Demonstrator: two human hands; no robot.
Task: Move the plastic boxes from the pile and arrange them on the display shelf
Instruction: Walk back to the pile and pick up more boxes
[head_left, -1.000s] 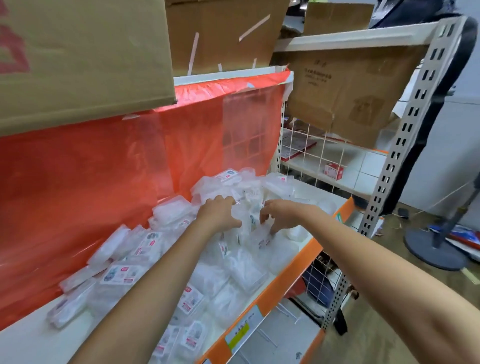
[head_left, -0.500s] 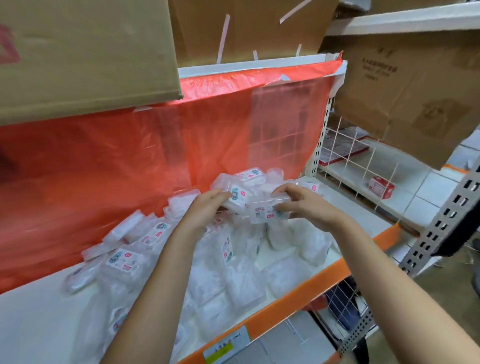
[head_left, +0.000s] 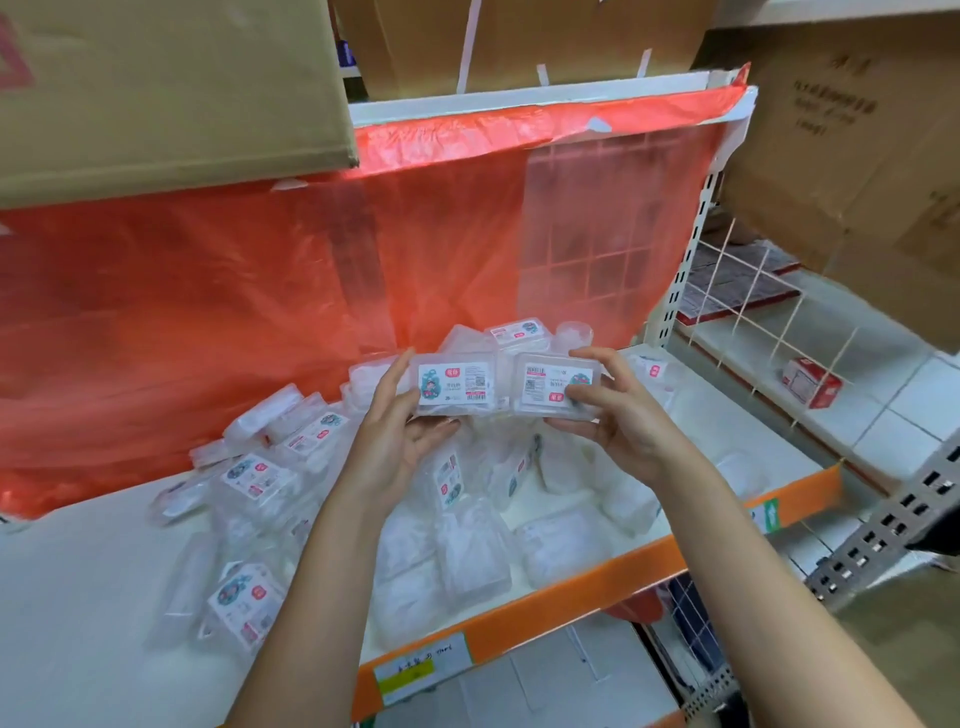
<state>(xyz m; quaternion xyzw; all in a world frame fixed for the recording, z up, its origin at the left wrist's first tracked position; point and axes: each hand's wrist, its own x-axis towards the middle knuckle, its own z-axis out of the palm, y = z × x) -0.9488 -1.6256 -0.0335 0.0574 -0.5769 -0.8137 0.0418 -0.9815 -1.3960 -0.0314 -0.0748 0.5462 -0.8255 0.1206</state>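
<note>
two boxes held side by side above the pile, long axes level and end to end, edges touching or nearly so, labels toward the camera. left box pinched by left hand, thumb under, fingers up its outer end; right box gripped likewise by right hand. bare shelf lying left, nearer the left hand. loose boxes in pile too many to count.

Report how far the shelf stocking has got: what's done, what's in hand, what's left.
Done: no arranged row shows on the display shelf; nothing looks placed yet. In hand: the left hand holds one labelled plastic box and the right hand holds a second plastic box, side by side above the pile. Left: dozens of boxes lie jumbled in that pile, waiting to be lined up.
</note>
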